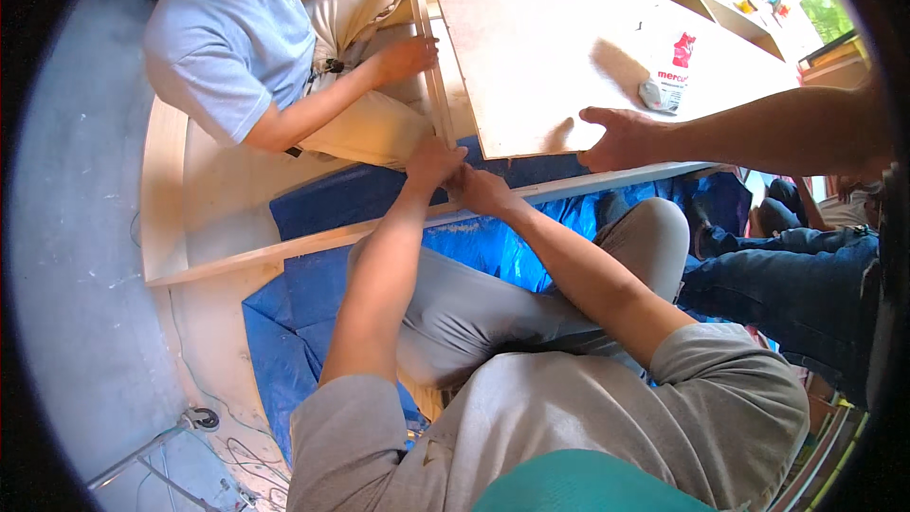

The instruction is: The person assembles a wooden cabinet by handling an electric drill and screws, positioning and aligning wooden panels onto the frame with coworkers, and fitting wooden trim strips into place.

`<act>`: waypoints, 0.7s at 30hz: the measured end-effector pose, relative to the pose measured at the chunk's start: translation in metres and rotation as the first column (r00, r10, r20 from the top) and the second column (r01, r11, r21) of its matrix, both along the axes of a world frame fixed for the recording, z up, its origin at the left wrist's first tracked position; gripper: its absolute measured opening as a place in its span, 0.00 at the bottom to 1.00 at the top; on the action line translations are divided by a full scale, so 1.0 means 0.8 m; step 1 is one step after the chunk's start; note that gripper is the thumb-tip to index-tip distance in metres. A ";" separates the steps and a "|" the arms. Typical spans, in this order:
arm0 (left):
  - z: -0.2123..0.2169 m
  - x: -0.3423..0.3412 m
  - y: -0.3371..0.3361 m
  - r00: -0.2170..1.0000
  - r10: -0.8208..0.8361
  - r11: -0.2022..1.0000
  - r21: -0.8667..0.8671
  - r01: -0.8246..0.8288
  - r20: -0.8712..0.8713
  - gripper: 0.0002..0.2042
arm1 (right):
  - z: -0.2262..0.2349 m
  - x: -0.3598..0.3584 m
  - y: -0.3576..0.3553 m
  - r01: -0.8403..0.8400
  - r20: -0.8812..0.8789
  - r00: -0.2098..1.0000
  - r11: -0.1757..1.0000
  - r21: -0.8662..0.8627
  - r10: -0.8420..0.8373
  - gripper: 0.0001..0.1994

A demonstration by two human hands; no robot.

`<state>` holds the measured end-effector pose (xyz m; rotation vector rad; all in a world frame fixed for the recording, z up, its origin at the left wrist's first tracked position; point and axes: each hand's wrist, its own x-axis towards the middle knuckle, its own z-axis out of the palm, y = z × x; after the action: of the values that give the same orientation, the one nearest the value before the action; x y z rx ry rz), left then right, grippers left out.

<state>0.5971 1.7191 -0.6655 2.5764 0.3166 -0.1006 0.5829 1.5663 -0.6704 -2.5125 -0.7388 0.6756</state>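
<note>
My left hand (434, 166) closes around the near end of a narrow wooden strip (440, 100), right at the long wooden beam (313, 244) of a frame. Against it, my right hand (482, 192) is also closed by the same joint; what its fingers grip is hidden. Across from me, a co-worker's hand (406, 59) touches the strip farther along. A large plywood panel (531, 57) lies beside the strip, to the right. At its near edge rests another person's hand (621, 137), reaching in from the right.
A white bag with red print (666, 76) sits on the panel. Blue tarp (303, 322) spreads beneath the beam. A co-worker in a light blue shirt (232, 47) sits inside the frame. Cables (204, 389) and a metal stand with a caster (202, 419) are at lower left.
</note>
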 end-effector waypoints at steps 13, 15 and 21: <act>-0.013 -0.012 0.026 0.973 -0.043 0.785 -0.610 -0.107 -0.225 0.23 | -0.045 0.044 -0.027 0.009 -0.309 0.948 0.963 0.269 0.078 0.26; -0.013 -0.014 0.027 0.995 -0.044 0.822 -0.570 -0.016 -0.092 0.24 | -0.038 0.042 -0.026 -0.013 -0.295 0.951 0.963 0.270 0.096 0.26; -0.008 -0.011 0.031 0.949 -0.048 0.832 -0.538 -0.134 -0.311 0.24 | -0.013 0.041 -0.023 -0.156 -0.303 0.940 0.988 0.017 0.154 0.28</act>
<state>0.5886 1.7438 -0.6716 1.9625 0.3952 -0.5138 0.6154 1.5481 -0.6805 -2.2968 -0.8239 1.0928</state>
